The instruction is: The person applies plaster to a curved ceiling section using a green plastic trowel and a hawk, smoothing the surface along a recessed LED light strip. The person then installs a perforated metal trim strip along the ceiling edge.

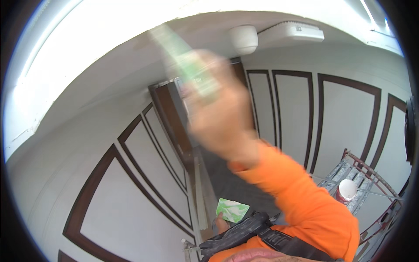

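Running the long, pale-green flat scraper (192, 67) along the white ceiling edge (107, 41) probably goes best at a steady low angle, with light pressure. The right hand (222, 107) is wrapped around it up there, but it's so blurry I can't tell if the tip touches. Down low, the left hand (221, 223) grips a green, white-smeared rectangular plate (232, 210), thumb showing, other fingers hidden.
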Motion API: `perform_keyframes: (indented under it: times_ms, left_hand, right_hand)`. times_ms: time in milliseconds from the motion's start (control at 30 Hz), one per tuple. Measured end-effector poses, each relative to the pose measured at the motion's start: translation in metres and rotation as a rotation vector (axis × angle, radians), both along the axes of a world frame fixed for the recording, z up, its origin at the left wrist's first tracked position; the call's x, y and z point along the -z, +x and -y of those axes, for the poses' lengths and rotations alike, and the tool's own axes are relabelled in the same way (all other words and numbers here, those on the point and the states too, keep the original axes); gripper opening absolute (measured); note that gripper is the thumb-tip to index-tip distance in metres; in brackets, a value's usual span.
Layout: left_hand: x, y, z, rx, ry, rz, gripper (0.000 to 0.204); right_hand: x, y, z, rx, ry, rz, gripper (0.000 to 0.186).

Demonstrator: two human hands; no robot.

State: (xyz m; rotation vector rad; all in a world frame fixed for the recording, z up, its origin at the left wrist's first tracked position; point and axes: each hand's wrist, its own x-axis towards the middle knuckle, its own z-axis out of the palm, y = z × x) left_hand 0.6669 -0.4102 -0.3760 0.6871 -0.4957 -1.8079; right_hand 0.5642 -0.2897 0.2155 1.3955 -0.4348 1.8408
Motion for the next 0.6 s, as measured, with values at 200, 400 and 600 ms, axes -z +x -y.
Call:
perform_keyframes:
  times_ms: [200, 400, 600]
  left_hand:
    - [0.013, -0.067, 0.009, 0.197, 0.015, -0.053, 0.038]
    - [0.007, -0.090, 0.005, 0.277, 0.004, -0.067, 0.038]
    - [0.013, -0.071, 0.011, 0.223, 0.004, -0.052, 0.038]
  right_hand:
    - [-0.118, -0.143, -0.148, 1.157, 0.371, 0.108, 0.027]
    - [-0.182, -0.071, -0.145, 1.380, 0.619, -0.117, 0.030]
    - [-0.167, 0.011, -0.104, 1.695, 0.543, -0.631, 0.028]
